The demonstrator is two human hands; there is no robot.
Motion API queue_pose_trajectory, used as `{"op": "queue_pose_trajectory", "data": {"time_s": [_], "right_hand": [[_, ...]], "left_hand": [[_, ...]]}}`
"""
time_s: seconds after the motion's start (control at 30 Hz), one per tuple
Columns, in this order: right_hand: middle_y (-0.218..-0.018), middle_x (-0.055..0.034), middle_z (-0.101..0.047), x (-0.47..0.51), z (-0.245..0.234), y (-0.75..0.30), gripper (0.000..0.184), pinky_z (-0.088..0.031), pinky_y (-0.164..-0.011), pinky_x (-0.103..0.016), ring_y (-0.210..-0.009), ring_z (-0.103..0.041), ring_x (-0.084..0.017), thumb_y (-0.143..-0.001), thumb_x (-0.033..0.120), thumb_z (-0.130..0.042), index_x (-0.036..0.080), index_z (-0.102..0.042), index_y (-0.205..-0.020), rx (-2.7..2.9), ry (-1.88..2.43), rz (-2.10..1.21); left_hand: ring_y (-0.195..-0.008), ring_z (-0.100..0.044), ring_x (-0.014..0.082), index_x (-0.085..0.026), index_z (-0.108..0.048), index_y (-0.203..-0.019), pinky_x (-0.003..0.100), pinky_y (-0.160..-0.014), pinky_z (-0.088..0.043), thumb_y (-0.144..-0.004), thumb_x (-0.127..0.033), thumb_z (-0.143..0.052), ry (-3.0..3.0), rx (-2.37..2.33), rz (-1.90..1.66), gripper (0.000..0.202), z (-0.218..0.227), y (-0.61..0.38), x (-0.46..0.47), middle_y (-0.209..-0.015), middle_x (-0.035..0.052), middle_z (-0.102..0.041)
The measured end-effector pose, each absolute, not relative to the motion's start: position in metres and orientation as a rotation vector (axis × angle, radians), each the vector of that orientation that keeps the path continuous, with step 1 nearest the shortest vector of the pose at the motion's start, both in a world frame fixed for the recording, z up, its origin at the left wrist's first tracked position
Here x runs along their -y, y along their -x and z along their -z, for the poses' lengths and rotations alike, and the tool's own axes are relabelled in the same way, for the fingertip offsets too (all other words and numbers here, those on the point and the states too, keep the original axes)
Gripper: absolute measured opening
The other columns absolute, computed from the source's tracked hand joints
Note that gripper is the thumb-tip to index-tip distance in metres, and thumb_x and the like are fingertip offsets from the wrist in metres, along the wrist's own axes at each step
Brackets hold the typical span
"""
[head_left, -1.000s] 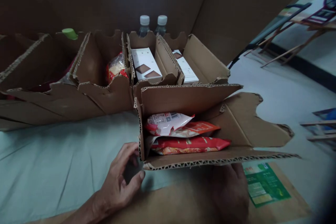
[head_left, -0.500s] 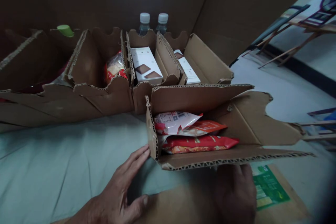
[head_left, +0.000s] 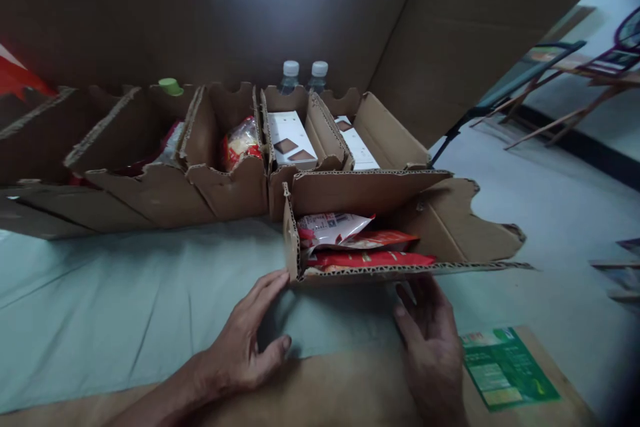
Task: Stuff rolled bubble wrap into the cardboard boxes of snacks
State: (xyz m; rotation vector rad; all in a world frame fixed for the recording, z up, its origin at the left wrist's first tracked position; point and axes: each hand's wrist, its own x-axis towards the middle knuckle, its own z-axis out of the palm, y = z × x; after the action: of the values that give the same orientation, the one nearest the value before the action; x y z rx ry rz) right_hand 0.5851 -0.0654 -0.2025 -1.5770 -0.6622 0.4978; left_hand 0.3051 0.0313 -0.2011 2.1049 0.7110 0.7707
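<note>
An open cardboard bin [head_left: 370, 190] lies lengthwise in front of me, holding several snack packets: a white one [head_left: 333, 228] at the back and a red one [head_left: 373, 259] in front. With fingertips against the bin's left end, my left hand [head_left: 245, 340] has its fingers stretched and its thumb apart. Below the bin's front wall is my right hand [head_left: 433, 340], thumb apart from the fingers; its fingertips reach up to the lower edge and are partly hidden. Neither hand closes round anything.
Behind stands a row of cardboard bins [head_left: 227, 193] with white boxes [head_left: 293, 137] and a red snack bag [head_left: 243, 143]. Two bottles [head_left: 319, 77] and a green cap [head_left: 171, 86] show behind them. A green printed sheet [head_left: 510, 367] lies at right, near the table's edge.
The right hand has come further into view, its thumb now showing apart from the fingers. The bin's front wall covers more of the red packet. The view has shifted, showing more at left.
</note>
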Motion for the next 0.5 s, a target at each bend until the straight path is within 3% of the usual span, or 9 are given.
{"op": "queue_pose_trajectory", "data": {"time_s": [0.17, 0.27, 0.37, 0.5], "right_hand": [[-0.151, -0.0123, -0.057, 0.066, 0.198, -0.582, 0.067, -0.045, -0.112, -0.054, -0.135, -0.057, -0.033, -0.085, 0.047, -0.076, 0.026, -0.056, -0.146, 0.636, 1.609, -0.317], [-0.129, -0.0116, -0.071, 0.077, 0.200, -0.572, 0.044, -0.048, -0.109, -0.053, -0.121, -0.065, -0.032, -0.089, 0.047, -0.070, 0.022, -0.071, -0.126, 0.781, 1.685, -0.162], [-0.111, -0.0083, -0.078, 0.082, 0.202, -0.551, 0.026, -0.054, -0.099, -0.049, -0.106, -0.072, -0.030, -0.093, 0.044, -0.065, 0.026, -0.078, -0.104, 1.213, 1.713, -0.225], [-0.116, -0.0051, -0.079, 0.064, 0.199, -0.524, 0.025, -0.056, -0.094, -0.051, -0.106, -0.074, -0.031, -0.092, 0.042, -0.065, 0.032, -0.079, -0.110, 1.715, 1.521, -0.402]], "left_hand": [[-0.150, -0.044, 0.0373, -0.025, -0.027, -0.164, 0.062, -0.121, -0.039, -0.084, -0.025, -0.062, -2.035, -0.746, -0.687, 0.087, 0.203, -0.310, -0.035, -0.163, 0.0160, -0.044], [-0.151, -0.042, 0.0386, -0.019, -0.024, -0.165, 0.063, -0.122, -0.037, -0.084, -0.028, -0.062, -2.071, -0.813, -0.588, 0.089, 0.194, -0.309, -0.028, -0.164, 0.0202, -0.042], [-0.154, -0.034, 0.0434, -0.012, -0.030, -0.162, 0.067, -0.124, -0.030, -0.087, -0.032, -0.064, -2.220, -0.826, -0.406, 0.085, 0.182, -0.301, -0.006, -0.165, 0.0255, -0.038], [-0.156, -0.030, 0.0447, -0.012, -0.038, -0.158, 0.067, -0.127, -0.019, -0.095, -0.048, -0.062, -2.433, -0.735, -0.277, 0.077, 0.182, -0.279, 0.041, -0.167, 0.0235, -0.036]]}}
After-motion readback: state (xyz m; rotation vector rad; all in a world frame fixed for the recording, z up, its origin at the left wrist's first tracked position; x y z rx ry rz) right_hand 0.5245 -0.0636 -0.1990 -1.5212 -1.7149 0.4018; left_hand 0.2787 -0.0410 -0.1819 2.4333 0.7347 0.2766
